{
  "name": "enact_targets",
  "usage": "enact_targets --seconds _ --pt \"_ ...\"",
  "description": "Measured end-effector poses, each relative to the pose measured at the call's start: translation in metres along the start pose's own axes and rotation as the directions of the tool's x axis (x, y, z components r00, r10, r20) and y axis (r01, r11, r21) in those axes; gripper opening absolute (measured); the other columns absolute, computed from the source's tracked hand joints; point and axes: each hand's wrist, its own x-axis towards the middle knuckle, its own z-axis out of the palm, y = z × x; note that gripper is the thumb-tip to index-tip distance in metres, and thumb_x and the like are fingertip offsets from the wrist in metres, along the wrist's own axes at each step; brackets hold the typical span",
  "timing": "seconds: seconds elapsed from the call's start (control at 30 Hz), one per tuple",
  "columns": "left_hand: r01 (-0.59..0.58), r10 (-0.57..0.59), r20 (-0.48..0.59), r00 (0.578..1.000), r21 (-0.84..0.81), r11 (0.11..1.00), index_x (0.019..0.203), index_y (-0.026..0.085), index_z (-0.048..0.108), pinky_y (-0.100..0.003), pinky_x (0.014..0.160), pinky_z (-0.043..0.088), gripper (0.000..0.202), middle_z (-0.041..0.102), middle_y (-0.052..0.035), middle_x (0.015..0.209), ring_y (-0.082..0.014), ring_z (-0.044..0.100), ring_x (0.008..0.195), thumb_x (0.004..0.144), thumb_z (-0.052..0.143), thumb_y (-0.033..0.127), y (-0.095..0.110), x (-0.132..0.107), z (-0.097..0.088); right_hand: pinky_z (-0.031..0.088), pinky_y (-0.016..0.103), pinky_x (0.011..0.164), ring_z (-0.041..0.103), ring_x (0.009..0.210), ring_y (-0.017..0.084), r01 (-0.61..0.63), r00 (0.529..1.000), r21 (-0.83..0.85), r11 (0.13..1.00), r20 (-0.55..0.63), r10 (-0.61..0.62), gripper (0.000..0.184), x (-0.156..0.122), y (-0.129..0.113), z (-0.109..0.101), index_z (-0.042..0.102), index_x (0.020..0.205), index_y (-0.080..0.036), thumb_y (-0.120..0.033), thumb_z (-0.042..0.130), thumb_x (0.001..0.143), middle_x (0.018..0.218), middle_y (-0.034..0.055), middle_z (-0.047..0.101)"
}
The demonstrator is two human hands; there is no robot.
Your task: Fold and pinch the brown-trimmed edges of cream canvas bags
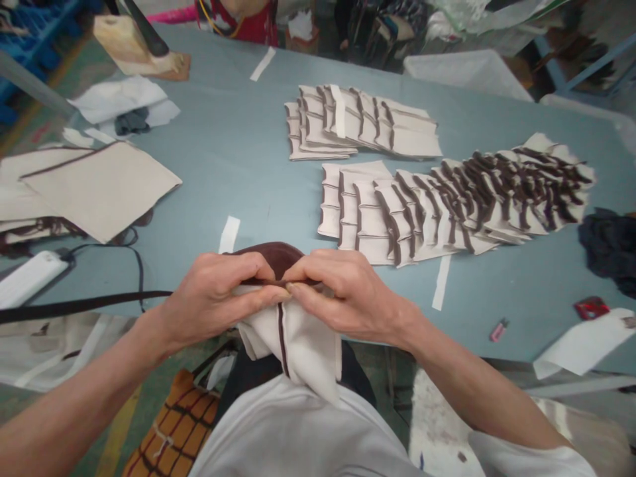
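Observation:
Both hands meet at the table's front edge over a cream fabric piece with a dark brown strip running down it. My left hand pinches the brown-edged top of this piece between thumb and fingers. Close beside it, my right hand pinches the same edge, the two thumb tips nearly touching. Dark brown fabric rises behind the fingers. A long dark strap runs from the left toward my left hand. The fingertips cover the exact spot where the layers meet.
Overlapping cream pieces with brown edges spread across the right; another stack lies behind. Flat cream panels lie at left near a white device. A pink-handled small tool and white paper sit at front right.

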Motion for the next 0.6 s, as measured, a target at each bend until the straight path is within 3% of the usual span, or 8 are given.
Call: enact_targets --seconds 0.17,0.3,0.43,0.6 --pt "-0.056 0.051 0.117 0.992 0.038 0.998 0.085 0.022 0.062 -0.025 0.060 0.039 0.022 0.066 0.0043 0.070 -0.0119 0.059 0.059 0.105 0.058 0.027 0.012 0.007 -0.009 0.043 0.032 0.072 0.066 0.080 0.020 0.077 0.987 -0.260 0.962 0.154 -0.037 0.030 -0.007 -0.021 -0.020 0.074 0.104 -0.013 -0.016 0.045 0.104 0.088 0.0090 0.076" --pt "-0.097 0.089 0.065 0.994 0.126 0.987 0.076 0.022 0.055 -0.028 0.058 0.036 0.025 0.059 0.0041 0.064 -0.0137 0.053 0.056 0.101 0.058 0.021 0.034 0.009 -0.011 0.042 0.033 0.072 0.066 0.080 0.021 0.102 0.984 -0.306 0.947 0.168 -0.051 0.032 -0.009 -0.037 -0.030 0.073 0.100 -0.013 -0.022 0.043 0.107 0.087 0.0088 0.075" --pt "-0.096 0.104 -0.128 0.986 0.065 0.993 0.068 0.023 0.045 -0.026 0.050 0.031 0.030 0.047 0.0071 0.057 -0.0104 0.043 0.049 0.093 0.055 0.010 0.049 0.008 0.002 0.037 0.030 0.064 0.058 0.067 0.016 0.126 0.992 -0.301 0.945 0.016 -0.127 0.046 -0.007 -0.028 -0.022 0.066 0.083 -0.018 -0.036 0.039 0.114 0.072 0.0026 0.067" --pt "-0.001 -0.062 -0.178 0.982 -0.333 0.943 0.064 0.022 0.044 -0.022 0.046 0.031 0.032 0.045 0.0079 0.055 -0.0077 0.039 0.047 0.091 0.058 0.012 0.046 0.010 0.028 0.028 0.032 0.057 0.043 0.055 0.013 0.156 0.944 -0.355 0.922 -0.221 -0.244 0.057 0.001 0.007 0.011 0.055 0.070 -0.021 -0.040 0.029 0.117 0.059 -0.0024 0.049"
